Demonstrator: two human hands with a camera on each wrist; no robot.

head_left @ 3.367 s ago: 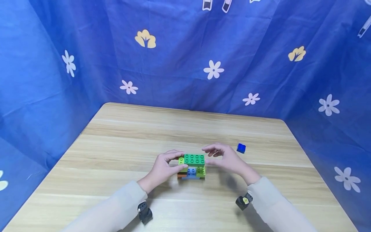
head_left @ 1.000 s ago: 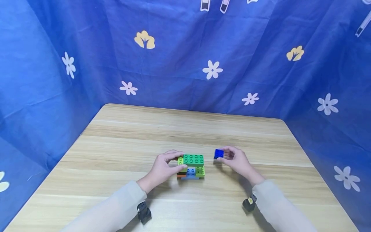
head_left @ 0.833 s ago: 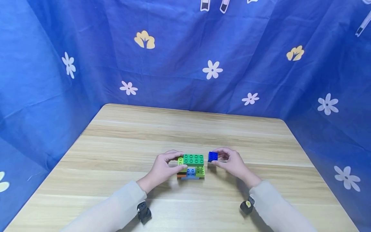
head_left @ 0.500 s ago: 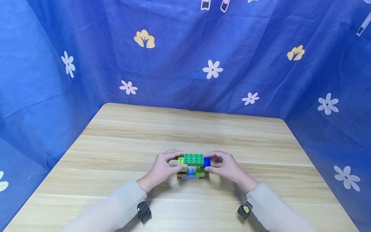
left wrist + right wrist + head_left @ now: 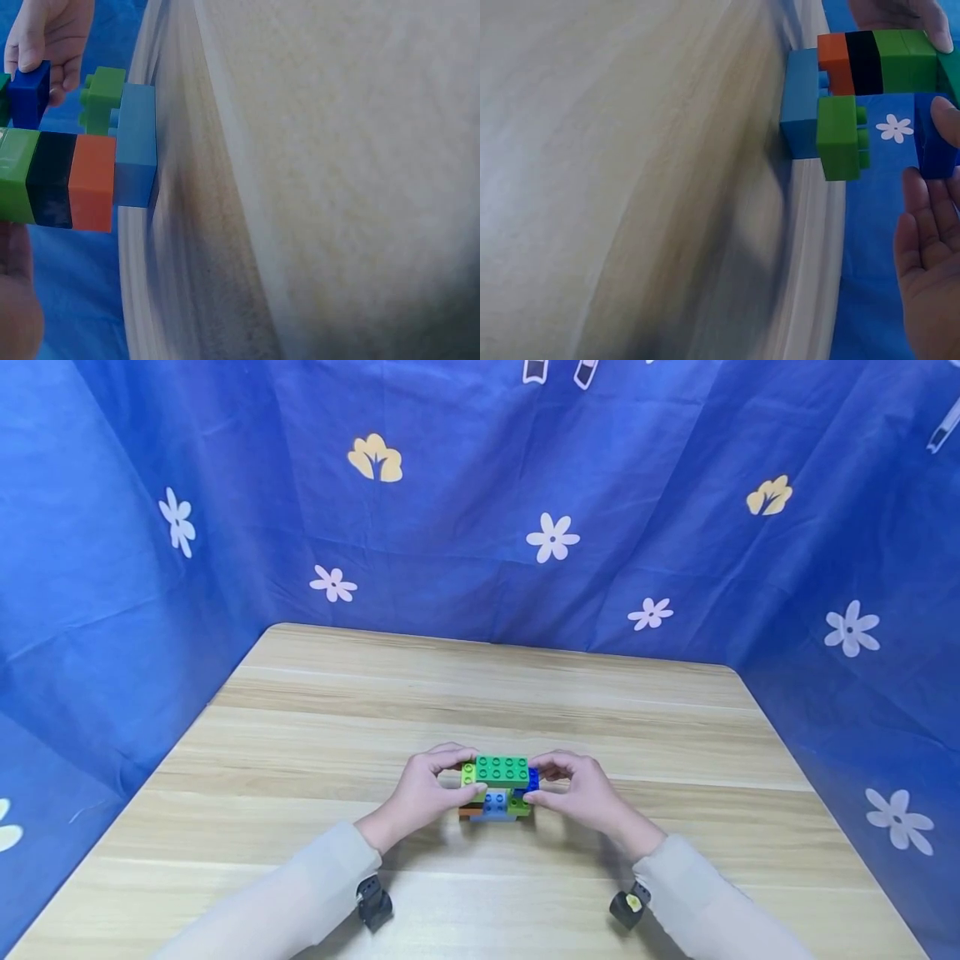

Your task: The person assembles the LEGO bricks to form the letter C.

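My left hand (image 5: 426, 789) grips the left side of a small toy brick structure, thumb in front and fingers behind its upper lime brick (image 5: 468, 774). Under that come a black brick (image 5: 864, 64), an orange brick (image 5: 834, 66) and a light blue base brick (image 5: 801, 105). A green eight-stud brick (image 5: 502, 772) spans the top. Between thumb and fingers, my right hand (image 5: 585, 789) pinches a dark blue brick (image 5: 934, 142) at the underside of the green brick's right end. A gap separates it from the lower lime brick (image 5: 838, 139) on the base's right end.
The wooden table (image 5: 480, 693) extends around both hands, its far edge meeting a blue curtain (image 5: 450, 527) printed with flowers. Black wrist cameras hang below the left sleeve (image 5: 277, 893) and the right sleeve (image 5: 712, 902).
The dark blue brick, lying on the table to the right earlier, was taken up by my right hand and brought left to the structure, partly under the green brick. My left hand stays put.
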